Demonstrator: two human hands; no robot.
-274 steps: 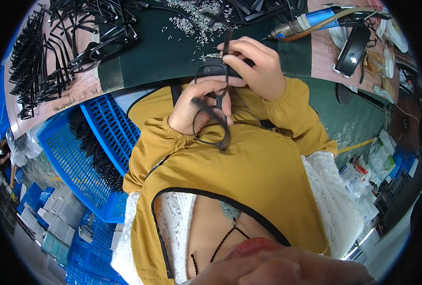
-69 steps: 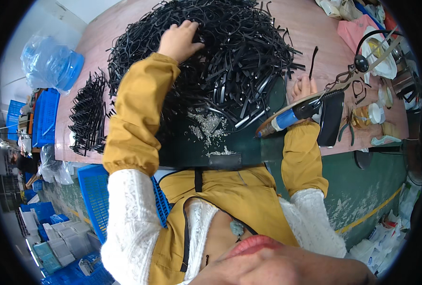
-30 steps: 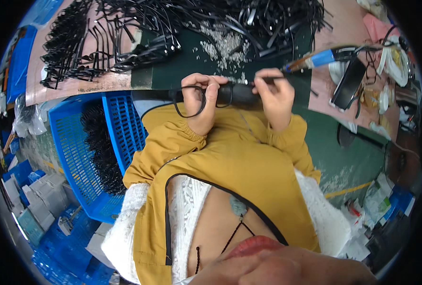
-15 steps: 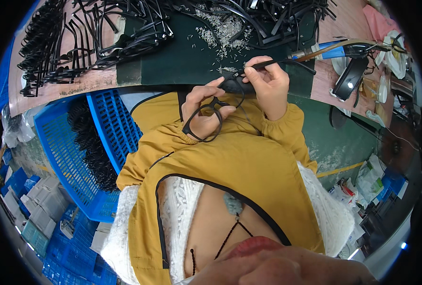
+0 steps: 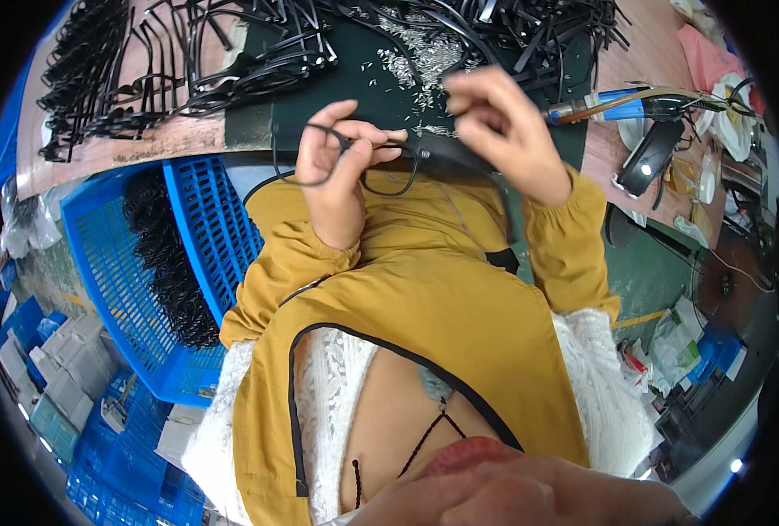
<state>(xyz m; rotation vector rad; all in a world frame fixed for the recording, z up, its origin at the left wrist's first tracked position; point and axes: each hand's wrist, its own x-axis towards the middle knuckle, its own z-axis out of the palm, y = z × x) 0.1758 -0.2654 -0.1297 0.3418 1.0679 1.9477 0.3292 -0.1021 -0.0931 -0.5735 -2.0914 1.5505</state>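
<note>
My left hand [image 5: 332, 171] is closed on a black eyeglass frame [image 5: 391, 192], gripping it around the bridge above my lap. The two rims stick out on either side of the fingers, and a small bright hinge spot shows at the right end. To the right, my right hand [image 5: 512, 131] is raised over the table edge, its fingers bent and the thumb apart from them. Nothing shows between them. Close beyond it lies a scattered heap of tiny silvery pins or screws [image 5: 429, 57] on a dark green mat [image 5: 345, 88].
Black temple arms [image 5: 556, 44] are heaped at the back, and more glasses parts [image 5: 266, 74] lie at left. A blue-handled tool [image 5: 617, 105] with a hose rests at right. Blue baskets [image 5: 113, 280] stand by my left side, one holding black frames [image 5: 170, 263].
My right hand has let go of the black temple arm it held against the frame and moved up and right. My left hand has shifted left and up, turning the eyeglass frame level.
</note>
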